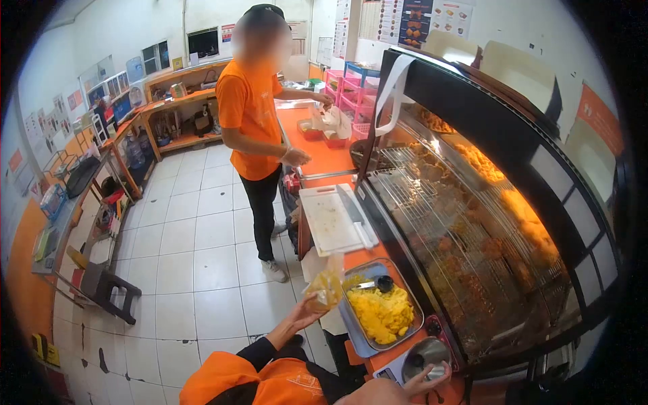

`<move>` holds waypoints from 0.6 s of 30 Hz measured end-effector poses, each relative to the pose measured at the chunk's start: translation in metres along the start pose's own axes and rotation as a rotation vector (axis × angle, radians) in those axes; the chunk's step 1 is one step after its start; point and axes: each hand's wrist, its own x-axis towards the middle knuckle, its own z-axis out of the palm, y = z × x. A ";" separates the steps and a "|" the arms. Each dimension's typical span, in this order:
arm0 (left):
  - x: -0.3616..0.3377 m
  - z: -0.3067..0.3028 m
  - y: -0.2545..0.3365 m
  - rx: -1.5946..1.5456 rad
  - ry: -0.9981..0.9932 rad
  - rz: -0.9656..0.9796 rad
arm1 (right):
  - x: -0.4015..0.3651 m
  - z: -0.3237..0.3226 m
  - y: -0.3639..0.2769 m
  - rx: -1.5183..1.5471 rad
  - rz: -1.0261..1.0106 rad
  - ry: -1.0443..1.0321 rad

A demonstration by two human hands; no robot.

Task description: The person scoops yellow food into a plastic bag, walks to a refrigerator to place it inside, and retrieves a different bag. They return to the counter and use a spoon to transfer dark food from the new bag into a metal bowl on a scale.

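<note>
My left hand (305,314) is closed on a clear plastic bag (328,289) with some yellow food in it, held up beside the metal tray (420,307). Yellow, mashed-looking food (381,316) fills much of that tray, and a scoop with a dark bowl (383,283) rests on top. At the lower right, my right hand (425,382) grips the near rim of a round metal bowl (420,356). The bowl sits on what looks like a white scale (386,375). My right fingers are partly hidden by the rim.
A white cutting board (324,219) with a large knife (351,206) lies beyond the tray. The glass display case (459,243) with wire racks runs along the right. A co-worker in orange (250,115) stands at the counter near red food boxes (335,138). A stool (104,283) is on the left.
</note>
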 end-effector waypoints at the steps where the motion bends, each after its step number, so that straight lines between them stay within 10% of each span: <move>1: 0.005 -0.022 0.008 0.007 0.012 0.052 | 0.002 0.010 0.024 -0.101 -0.072 -0.062; 18: 0.004 -0.185 0.171 0.022 0.322 -0.170 | -0.042 0.187 -0.157 0.026 -0.101 -0.244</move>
